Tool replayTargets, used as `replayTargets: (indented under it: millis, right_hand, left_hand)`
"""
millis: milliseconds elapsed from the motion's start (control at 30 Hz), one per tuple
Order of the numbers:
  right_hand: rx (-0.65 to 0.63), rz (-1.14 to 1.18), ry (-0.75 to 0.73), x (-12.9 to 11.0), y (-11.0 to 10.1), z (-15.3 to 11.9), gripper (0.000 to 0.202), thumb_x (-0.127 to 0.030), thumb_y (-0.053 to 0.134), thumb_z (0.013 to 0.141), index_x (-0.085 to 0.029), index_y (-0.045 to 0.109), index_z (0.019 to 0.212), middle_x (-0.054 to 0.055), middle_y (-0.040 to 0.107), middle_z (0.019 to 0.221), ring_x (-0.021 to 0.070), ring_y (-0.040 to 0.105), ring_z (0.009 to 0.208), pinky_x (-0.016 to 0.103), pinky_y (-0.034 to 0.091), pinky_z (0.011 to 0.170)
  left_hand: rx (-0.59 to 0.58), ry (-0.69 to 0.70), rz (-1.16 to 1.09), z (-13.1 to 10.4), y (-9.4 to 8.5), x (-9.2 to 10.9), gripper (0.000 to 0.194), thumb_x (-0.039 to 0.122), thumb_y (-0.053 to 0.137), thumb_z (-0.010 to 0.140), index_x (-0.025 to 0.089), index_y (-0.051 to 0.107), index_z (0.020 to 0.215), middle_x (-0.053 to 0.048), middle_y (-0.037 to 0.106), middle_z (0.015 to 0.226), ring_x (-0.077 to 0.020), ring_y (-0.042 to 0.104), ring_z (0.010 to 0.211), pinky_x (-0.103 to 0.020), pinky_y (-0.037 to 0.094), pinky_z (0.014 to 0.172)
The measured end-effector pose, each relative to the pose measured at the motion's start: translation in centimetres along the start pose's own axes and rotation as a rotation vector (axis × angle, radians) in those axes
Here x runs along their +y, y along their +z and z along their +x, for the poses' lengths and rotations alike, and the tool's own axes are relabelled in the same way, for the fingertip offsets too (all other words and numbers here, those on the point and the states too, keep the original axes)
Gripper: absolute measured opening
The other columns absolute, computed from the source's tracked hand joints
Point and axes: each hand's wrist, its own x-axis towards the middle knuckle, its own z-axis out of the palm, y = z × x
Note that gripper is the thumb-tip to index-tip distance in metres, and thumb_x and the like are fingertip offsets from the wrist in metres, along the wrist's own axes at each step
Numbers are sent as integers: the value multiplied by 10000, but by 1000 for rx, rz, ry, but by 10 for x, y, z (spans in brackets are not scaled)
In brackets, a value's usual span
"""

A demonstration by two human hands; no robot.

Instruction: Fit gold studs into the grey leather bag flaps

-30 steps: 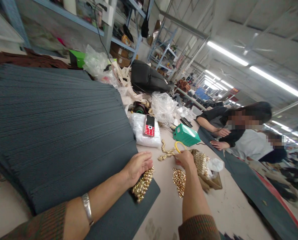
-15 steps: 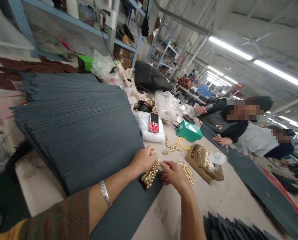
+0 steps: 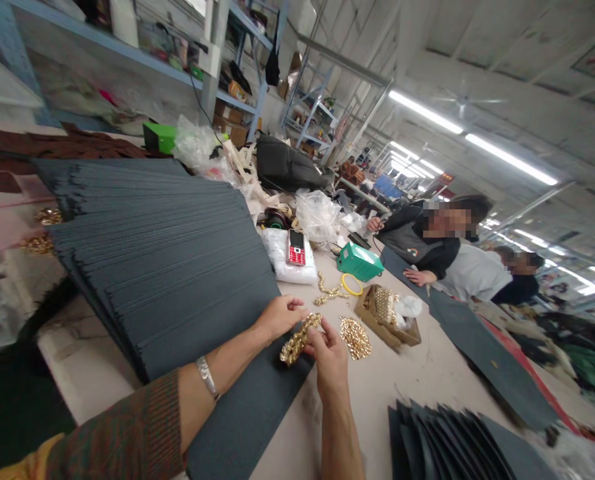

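Gold metal fittings (image 3: 297, 339) — a linked cluster of small shiny pieces — sit pinched between both hands at the near edge of the fanned stack of dark grey sheets (image 3: 167, 267). The left hand (image 3: 280, 317) closes on the cluster's upper end; the right hand (image 3: 330, 353) grips its side with fingertips. It looks dense for its size, floppy and likely to slide, so holding it bunched seems safer than by one link. More gold pieces (image 3: 356, 337) lie just beside on the table (image 3: 427, 380), near an open cardboard box (image 3: 387, 317).
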Motion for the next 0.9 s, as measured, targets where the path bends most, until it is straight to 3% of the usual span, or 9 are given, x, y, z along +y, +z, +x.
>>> replayTargets:
  millis: [133,233,333,433,533,733,900]
  right_hand:
    - [90,33,-64,1,0,-7,713,-411,821,598,-90,585,1190,17,654,783,144,614,666,243,517,575]
    - [162,27,-78,5,-5,-8,712,-398,828,583,-86,596,1180,7,646,774,123,583,624,229,489,546]
    - [141,42,-62,10,-9,-8,698,-453,773,641,-109,578,1217,83,675,1003,174,628,746,270,510,608]
    - [179,-28,-68,15,-9,-9,657,-519,702,692,-128,585,1208,114,658,1114,231,636,878,306,517,663]
    - [150,-161,-116,15,-4,-13,513,-550,610,761,-134,659,1058,95,694,1018,248,624,933,325,495,770]
    - [254,-470,-236,11,10,-23,396,-508,412,890,-182,637,892,69,679,870,216,589,802,306,419,727]
    - [317,-549,-338,16,19,-25,377,-465,321,936,-198,563,823,63,626,803,204,551,741,305,386,698]
  left_hand:
    - [-143,28,-31,-7,8,-2,444,555,680,690,115,655,743,-44,640,662,-160,570,600,-238,422,525]
    - [-209,29,-82,-12,15,-6,525,627,666,664,110,649,755,-62,652,675,-177,590,615,-258,443,547]
    - [-229,25,-123,-14,20,-10,572,663,620,680,108,635,818,-70,651,709,-173,592,618,-271,462,572]
    - [-208,37,-117,-14,24,-13,566,667,559,721,116,609,838,-57,631,715,-160,576,622,-263,457,578]
    - [-157,86,-35,-15,27,-16,500,620,519,775,128,606,807,-37,612,711,-155,559,651,-244,432,579]
    - [-49,235,237,-20,31,-15,345,468,479,863,171,588,725,-1,598,705,-160,532,712,-245,394,632]
    - [37,333,382,-25,38,-16,304,375,374,934,196,534,746,-15,607,746,-166,551,740,-265,386,697]
